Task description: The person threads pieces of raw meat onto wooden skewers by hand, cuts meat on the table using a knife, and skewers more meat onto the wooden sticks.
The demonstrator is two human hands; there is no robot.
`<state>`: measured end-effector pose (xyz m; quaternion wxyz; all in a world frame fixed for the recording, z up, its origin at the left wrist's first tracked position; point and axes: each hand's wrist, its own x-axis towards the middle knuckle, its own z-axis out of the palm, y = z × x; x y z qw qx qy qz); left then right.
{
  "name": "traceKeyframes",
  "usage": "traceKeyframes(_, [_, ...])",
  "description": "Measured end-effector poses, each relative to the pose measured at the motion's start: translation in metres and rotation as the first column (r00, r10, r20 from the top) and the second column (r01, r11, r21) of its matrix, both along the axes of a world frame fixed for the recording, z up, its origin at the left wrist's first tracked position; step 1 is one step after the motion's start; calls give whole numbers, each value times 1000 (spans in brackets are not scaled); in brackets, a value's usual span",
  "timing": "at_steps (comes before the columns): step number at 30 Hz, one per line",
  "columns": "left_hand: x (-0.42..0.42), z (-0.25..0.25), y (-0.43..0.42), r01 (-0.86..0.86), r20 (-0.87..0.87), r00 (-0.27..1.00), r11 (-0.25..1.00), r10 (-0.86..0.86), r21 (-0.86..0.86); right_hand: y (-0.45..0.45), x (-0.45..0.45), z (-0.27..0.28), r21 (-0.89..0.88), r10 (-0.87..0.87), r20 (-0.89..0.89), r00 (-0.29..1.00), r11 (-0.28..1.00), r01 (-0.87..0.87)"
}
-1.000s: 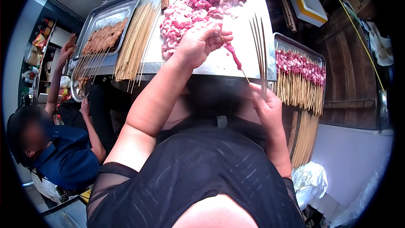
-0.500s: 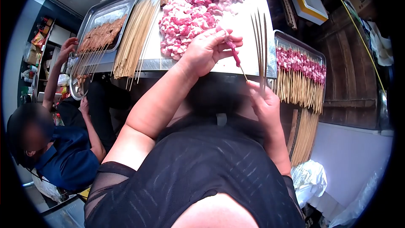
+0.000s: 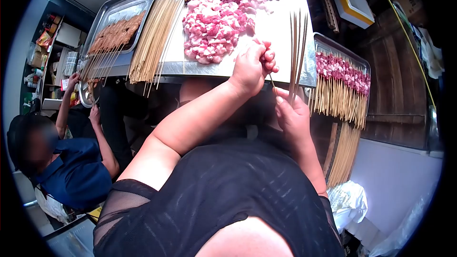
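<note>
Currently, L hand (image 3: 252,66) has fingers curled tight round a skewer (image 3: 273,84), upper end, nr meat pile (image 3: 214,33) on table (image 3: 282,28); R hand (image 3: 291,110) pinches lower end, w/ spare sticks (image 3: 295,69) jutting up. Shelf pkts (image 3: 44,39): labels too small to read.

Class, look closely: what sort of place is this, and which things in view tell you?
Probably a small food-preparation room: raw meat is heaped on the table, bare sticks lie beside it, and meat skewers line a tray.
</note>
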<state>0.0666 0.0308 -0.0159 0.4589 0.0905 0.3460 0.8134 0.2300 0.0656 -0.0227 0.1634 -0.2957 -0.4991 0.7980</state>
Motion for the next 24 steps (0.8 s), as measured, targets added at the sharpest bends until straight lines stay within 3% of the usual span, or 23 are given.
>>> traceKeyframes(3, [5, 0, 4, 39, 44, 998, 997, -43, 71, -1, -1, -2, -5, -16, -34, 999, 1000, 16])
traceKeyframes(7, [1, 1, 6, 133, -21, 991, 989, -131, 69, 0, -2, -5, -7, -62, -50, 997, 998, 61])
traceKeyframes(9, [-2, 3, 9, 159, -306, 934, 981, -186, -112, 6, 0, -6, -13, -134, -35, 990, 991, 134])
traceKeyframes(10, [-16, 5, 7, 235, -455, 838, 952, -301, -197, 11, 3, -6, -11, -145, -46, 988, 989, 145])
traceKeyframes(11, [-30, 6, 6, 146, -648, 700, 948, -300, -282, 16, 7, -6, -10, -156, -58, 986, 988, 155])
traceKeyframes(13, [-64, 4, 3, -217, -952, 251, 948, -177, -233, 20, 10, 0, 14, -198, -22, 980, 980, 198])
traceKeyframes(15, [-101, 43, -18, -496, -940, 236, 802, -245, -334, 23, 17, -7, 52, -186, -29, 982, 981, 187])
traceKeyframes(17, [-125, 44, -28, -573, -952, 140, 762, -273, -302, 22, 18, -9, 58, -178, -14, 984, 982, 178])
traceKeyframes(19, [-118, 49, -25, -579, -935, 159, 737, -318, -350, 22, 16, -11, 28, -182, -37, 983, 983, 183])
traceKeyframes(21, [-104, 42, -13, -481, -875, -270, 843, -402, -239, 23, 14, -9, 25, -183, -37, 982, 983, 184])
traceKeyframes(22, [-96, 36, -7, -453, -844, -290, 842, -451, -294, 23, 12, -8, 22, -181, -36, 983, 983, 182])
traceKeyframes(24, [-95, 18, 6, -520, -702, -529, 836, -476, -175, 24, 12, -6, 14, -182, -48, 982, 983, 182])
